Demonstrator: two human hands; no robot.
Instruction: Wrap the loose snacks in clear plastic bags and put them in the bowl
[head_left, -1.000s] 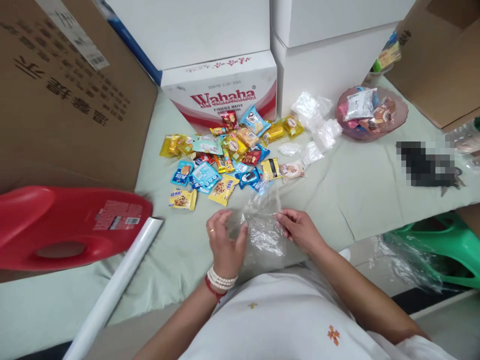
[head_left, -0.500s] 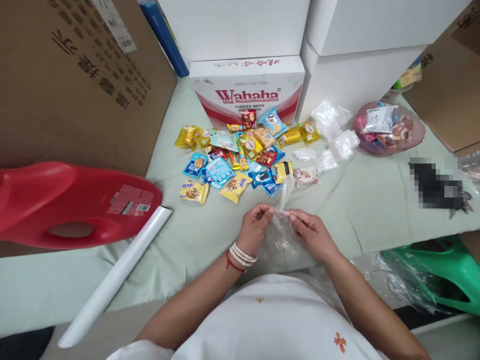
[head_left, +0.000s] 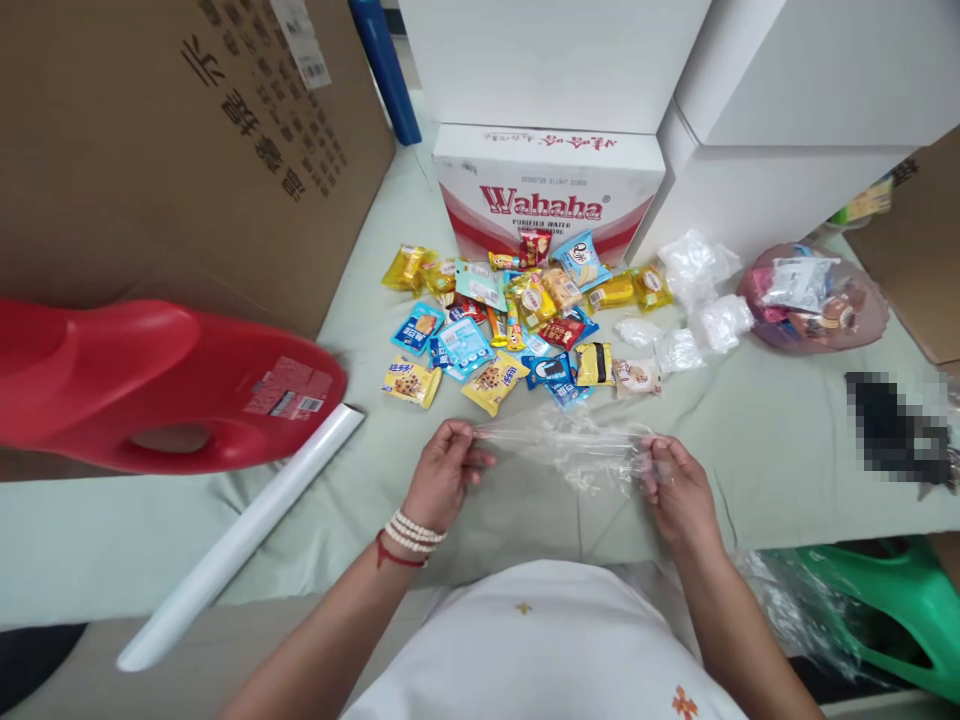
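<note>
A clear plastic bag (head_left: 574, 450) is stretched sideways between my two hands, just above the table cloth. My left hand (head_left: 446, 470), with white beads and a red string at the wrist, pinches the bag's left end. At the other end, the fingers of my right hand (head_left: 675, 485) are closed on the plastic. Beyond the bag lies a loose pile of small wrapped snacks, among them a yellow cookie packet (head_left: 495, 382), a blue packet (head_left: 418, 328) and a light blue packet (head_left: 581, 260).
Folded clear bags (head_left: 716, 322) lie right of the snacks, beside a pink translucent bowl (head_left: 874, 318) of packets. A Wahaha carton (head_left: 555, 190) stands behind. Left are a red plastic object (head_left: 225, 400), a white tube (head_left: 247, 535) and a large cardboard box (head_left: 187, 180).
My hands have moved apart, left and right, pulling the bunched bag out wide between them. The camera view has shifted slightly, so the snacks and boxes sit further right.
</note>
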